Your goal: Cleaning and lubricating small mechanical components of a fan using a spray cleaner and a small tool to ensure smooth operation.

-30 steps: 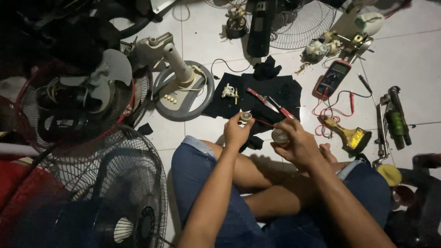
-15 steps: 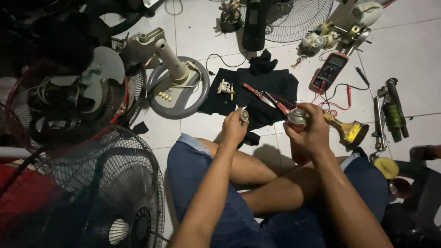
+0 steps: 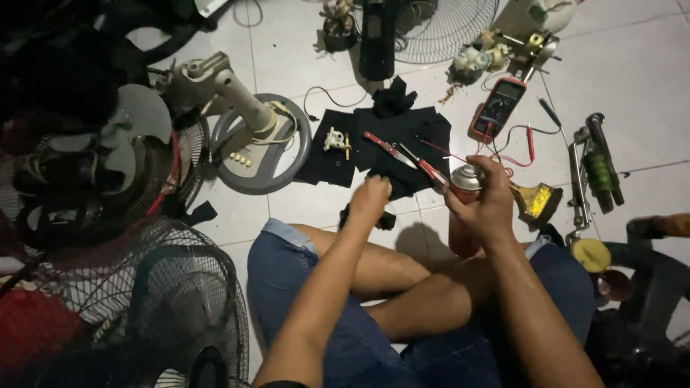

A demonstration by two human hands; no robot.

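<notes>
I sit cross-legged on a tiled floor. My right hand (image 3: 483,202) grips a red spray can (image 3: 463,215) with a silver top, held upright above my knee. My left hand (image 3: 370,197) is closed, knuckles up, over the near edge of a black cloth (image 3: 402,136); what it holds is hidden. On the cloth lie red-handled pliers (image 3: 420,164), a red-handled tool (image 3: 384,146) and a small pale metal part (image 3: 335,139).
A grey fan base with its stand (image 3: 248,126) lies to the left. Fan guards (image 3: 172,309) and a motor head (image 3: 79,179) crowd the left side. A multimeter (image 3: 497,108) with red leads, a brush (image 3: 539,201) and a green-wrapped tool (image 3: 598,169) lie to the right.
My right hand has swapped a small round part for the red spray can and lifted it upright. My left hand has dropped lower toward the cloth's edge.
</notes>
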